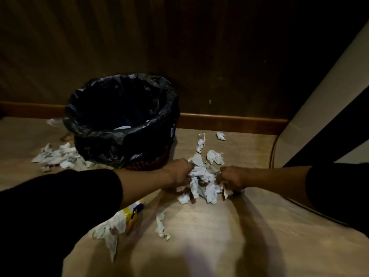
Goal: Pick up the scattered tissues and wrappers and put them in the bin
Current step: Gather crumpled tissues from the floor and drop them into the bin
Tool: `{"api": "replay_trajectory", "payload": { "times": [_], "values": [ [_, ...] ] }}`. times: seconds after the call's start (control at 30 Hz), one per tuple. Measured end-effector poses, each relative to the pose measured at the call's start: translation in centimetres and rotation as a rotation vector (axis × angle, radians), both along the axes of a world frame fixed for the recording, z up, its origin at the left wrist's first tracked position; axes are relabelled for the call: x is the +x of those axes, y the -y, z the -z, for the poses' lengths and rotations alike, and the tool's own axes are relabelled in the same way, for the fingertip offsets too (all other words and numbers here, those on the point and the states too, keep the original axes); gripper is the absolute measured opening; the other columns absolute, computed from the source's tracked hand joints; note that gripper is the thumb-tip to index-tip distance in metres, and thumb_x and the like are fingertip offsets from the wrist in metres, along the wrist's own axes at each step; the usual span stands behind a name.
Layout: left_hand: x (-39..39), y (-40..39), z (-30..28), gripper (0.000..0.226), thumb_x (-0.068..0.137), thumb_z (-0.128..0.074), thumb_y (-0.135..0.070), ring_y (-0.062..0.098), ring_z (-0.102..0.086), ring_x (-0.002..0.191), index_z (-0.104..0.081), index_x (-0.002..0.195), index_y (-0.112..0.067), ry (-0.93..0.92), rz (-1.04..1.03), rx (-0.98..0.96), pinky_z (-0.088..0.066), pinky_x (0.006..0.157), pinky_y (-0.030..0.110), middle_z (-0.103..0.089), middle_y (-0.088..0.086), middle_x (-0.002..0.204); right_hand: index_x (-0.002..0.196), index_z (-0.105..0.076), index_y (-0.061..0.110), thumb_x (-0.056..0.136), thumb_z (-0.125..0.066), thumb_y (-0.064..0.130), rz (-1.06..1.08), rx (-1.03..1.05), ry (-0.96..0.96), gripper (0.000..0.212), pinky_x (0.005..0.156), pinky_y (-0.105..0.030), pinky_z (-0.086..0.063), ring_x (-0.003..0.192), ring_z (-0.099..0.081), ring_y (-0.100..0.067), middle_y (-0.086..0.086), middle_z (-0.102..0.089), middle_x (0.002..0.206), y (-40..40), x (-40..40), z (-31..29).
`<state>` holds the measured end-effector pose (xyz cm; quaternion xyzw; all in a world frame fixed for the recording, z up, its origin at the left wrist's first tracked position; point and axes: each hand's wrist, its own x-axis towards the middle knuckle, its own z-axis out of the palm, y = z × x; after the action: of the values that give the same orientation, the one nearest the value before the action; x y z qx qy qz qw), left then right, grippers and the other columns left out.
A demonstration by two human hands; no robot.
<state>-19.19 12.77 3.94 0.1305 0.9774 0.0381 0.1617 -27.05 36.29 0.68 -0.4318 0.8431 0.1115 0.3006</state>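
A bin (pixel 119 120) lined with a black bag stands on the floor near the wall, left of centre. Just right of it lies a pile of crumpled white tissues (pixel 201 176). My left hand (pixel 180 173) presses into the pile from the left and my right hand (pixel 232 177) from the right, both with fingers closed on tissues. More tissues (pixel 58 156) lie left of the bin. A yellow and blue wrapper (pixel 132 213) and a tissue (pixel 109 230) lie under my left forearm. One twisted tissue (pixel 161 224) lies nearer me.
Small tissue scraps (pixel 220 135) lie near the wooden skirting board (pixel 229 120) at the back right. A clear plastic piece (pixel 53 121) sits behind the bin on the left. A pale slanted panel (pixel 319 108) rises at the right. The floor is light wood.
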Motion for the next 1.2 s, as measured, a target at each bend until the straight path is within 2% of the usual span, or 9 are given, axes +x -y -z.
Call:
{"api": "replay_trajectory", "payload": {
  "times": [0.23, 0.33, 0.43, 0.53, 0.6, 0.7, 0.8, 0.97, 1.2],
  "values": [
    [-1.0, 0.3, -6.7, 0.026, 0.085, -0.061, -0.031, 0.033, -0.065, 0.097, -0.059, 0.105, -0.013, -0.131, -0.018, 0.033, -0.053, 0.074, 0.036, -0.065, 0.012, 0.106, 0.124, -0.065, 0.013, 0.082, -0.063, 0.025, 0.226, -0.209, -0.13, 0.045, 0.088, -0.03, -0.047, 0.111, -0.063, -0.03, -0.013, -0.068, 0.12, 1.1, -3.0, -8.1],
    [-1.7, 0.9, -9.7, 0.02, 0.084, -0.063, -0.034, 0.032, -0.065, 0.094, -0.054, 0.092, -0.018, -0.186, -0.064, 0.117, -0.053, 0.072, 0.036, -0.065, 0.008, 0.096, 0.12, -0.069, 0.014, 0.084, -0.069, 0.02, 0.415, -0.417, -0.162, 0.037, 0.084, -0.028, -0.049, 0.106, -0.067, -0.027, -0.008, -0.07, 0.111, 1.7, -4.3, -11.4],
    [-2.4, 1.5, -13.8, 0.024, 0.082, -0.064, -0.036, 0.03, -0.066, 0.091, -0.06, 0.099, -0.02, -0.282, -0.087, 0.192, -0.054, 0.072, 0.037, -0.067, 0.006, 0.097, 0.116, -0.07, 0.019, 0.083, -0.073, 0.021, 0.586, -0.659, -0.184, 0.033, 0.078, -0.026, -0.048, 0.097, -0.069, -0.021, 0.001, -0.068, 0.098, 2.6, -5.2, -15.3],
    [-2.9, 2.6, -17.7, 0.019, 0.081, -0.066, -0.036, 0.029, -0.067, 0.084, -0.058, 0.09, -0.021, -0.383, -0.157, 0.278, -0.052, 0.067, 0.035, -0.066, 0.004, 0.086, 0.114, -0.072, 0.021, 0.082, -0.074, 0.019, 0.692, -0.891, -0.16, 0.031, 0.077, -0.026, -0.052, 0.096, -0.068, -0.016, 0.001, -0.071, 0.102, 3.8, -5.4, -18.1],
    [-3.0, 3.8, -19.7, 0.023, 0.082, -0.065, -0.039, 0.029, -0.066, 0.082, -0.06, 0.093, -0.019, -0.47, -0.209, 0.298, -0.054, 0.068, 0.038, -0.068, 0.005, 0.086, 0.116, -0.07, 0.021, 0.082, -0.074, 0.017, 0.7, -0.995, -0.185, 0.034, 0.08, -0.028, -0.054, 0.096, -0.067, -0.015, 0.001, -0.07, 0.105, 4.9, -5.3, -19.9],
    [-2.8, 6.5, -21.6, 0.025, 0.083, -0.056, -0.044, 0.033, -0.064, 0.079, -0.054, 0.088, -0.019, -0.572, -0.304, 0.307, -0.051, 0.063, 0.038, -0.067, 0.009, 0.086, 0.115, -0.07, 0.023, 0.081, -0.075, 0.022, 0.706, -1.141, -0.192, 0.035, 0.066, -0.019, -0.051, 0.089, -0.066, -0.01, 0.001, -0.069, 0.105, 7.2, -5.2, -22.4],
    [-2.3, 10.1, -22.2, 0.028, 0.082, -0.053, -0.05, 0.034, -0.061, 0.081, -0.052, 0.085, -0.022, -0.596, -0.512, 0.36, -0.045, 0.063, 0.035, -0.063, 0.01, 0.089, 0.108, -0.069, 0.027, 0.079, -0.077, 0.024, 0.748, -1.257, -0.133, 0.03, 0.061, -0.023, -0.052, 0.085, -0.067, -0.01, 0.002, -0.069, 0.1, 10.1, -4.9, -24.1],
    [-0.4, 15.5, -21.8, 0.044, 0.076, -0.054, -0.062, 0.03, -0.065, 0.073, -0.057, 0.073, -0.019, -0.606, -0.747, 0.433, -0.045, 0.057, 0.031, -0.068, 0.009, 0.081, 0.1, -0.069, 0.031, 0.064, -0.08, 0.04, 0.711, -1.31, 0.032, 0.038, 0.082, -0.046, -0.061, 0.095, -0.071, -0.017, 0.003, -0.072, 0.102, 15.6, -4.0, -24.8],
    [2.0, 19.3, -21.4, 0.04, 0.078, -0.069, -0.049, 0.035, -0.065, 0.092, -0.064, 0.091, -0.011, -0.622, -0.867, 0.36, -0.053, 0.073, 0.039, -0.068, 0.014, 0.097, 0.114, -0.07, 0.024, 0.076, -0.081, 0.036, 0.581, -1.269, 0.092, 0.041, 0.095, -0.04, -0.055, 0.103, -0.067, -0.018, -0.001, -0.07, 0.113, 22.2, -2.1, -23.7]
  ]
}}
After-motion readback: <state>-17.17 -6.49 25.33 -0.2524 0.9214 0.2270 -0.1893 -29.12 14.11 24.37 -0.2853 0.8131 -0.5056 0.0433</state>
